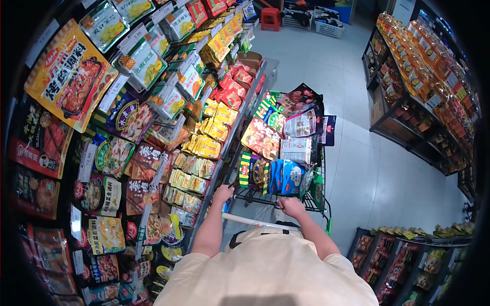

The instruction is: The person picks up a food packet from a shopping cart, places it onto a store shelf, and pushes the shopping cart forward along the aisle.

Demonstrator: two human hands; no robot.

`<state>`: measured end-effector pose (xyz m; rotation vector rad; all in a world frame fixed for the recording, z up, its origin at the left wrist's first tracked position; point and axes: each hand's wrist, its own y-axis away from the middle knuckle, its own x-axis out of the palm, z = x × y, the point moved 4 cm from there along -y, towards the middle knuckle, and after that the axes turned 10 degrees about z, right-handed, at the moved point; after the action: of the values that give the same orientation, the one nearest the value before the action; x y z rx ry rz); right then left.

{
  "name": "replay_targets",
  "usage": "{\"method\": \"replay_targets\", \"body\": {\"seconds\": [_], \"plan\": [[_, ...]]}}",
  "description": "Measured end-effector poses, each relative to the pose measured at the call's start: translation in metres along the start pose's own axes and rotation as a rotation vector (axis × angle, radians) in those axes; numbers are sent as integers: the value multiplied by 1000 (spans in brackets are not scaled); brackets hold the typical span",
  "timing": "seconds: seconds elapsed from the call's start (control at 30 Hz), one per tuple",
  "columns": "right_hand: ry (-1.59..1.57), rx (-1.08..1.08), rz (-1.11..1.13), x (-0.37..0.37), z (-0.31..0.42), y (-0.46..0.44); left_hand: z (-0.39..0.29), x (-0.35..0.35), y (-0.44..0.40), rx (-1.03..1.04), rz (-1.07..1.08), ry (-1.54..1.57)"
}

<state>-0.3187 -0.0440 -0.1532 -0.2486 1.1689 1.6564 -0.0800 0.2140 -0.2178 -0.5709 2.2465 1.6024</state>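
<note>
A wire shopping cart [265,200] stands in front of me, heaped with packaged food. My left hand [223,194] is closed at the cart's near left corner, close beside the shelf edge. Closed at the near rim of the cart is my right hand [292,206]; its fingertips are partly hidden. The pale handle bar [255,221] lies nearer my body, below both hands. Blue packets [293,177] stand in the cart just beyond my right hand. Further in are a red-and-cream seasoning packet [261,137] and a silvery pouch [297,150].
Shelves of seasoning packets [148,168] run close along the left. A rack of orange-capped jars [408,46] stands at the right, with a lower rack [398,260] nearer me. At the far end are a red stool [270,18] and white baskets [329,29]. Pale floor tiles [352,158] lie between.
</note>
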Motion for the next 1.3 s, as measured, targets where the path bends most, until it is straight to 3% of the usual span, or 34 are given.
{"method": "replay_targets", "body": {"seconds": [0.67,1.3], "plan": [[29,-113,-44,-31,-33,-27,-37,-10,-16,-2,-40,41],[17,-39,-33,-54,-47,-46,-59,-20,-45,52,59,31]]}}
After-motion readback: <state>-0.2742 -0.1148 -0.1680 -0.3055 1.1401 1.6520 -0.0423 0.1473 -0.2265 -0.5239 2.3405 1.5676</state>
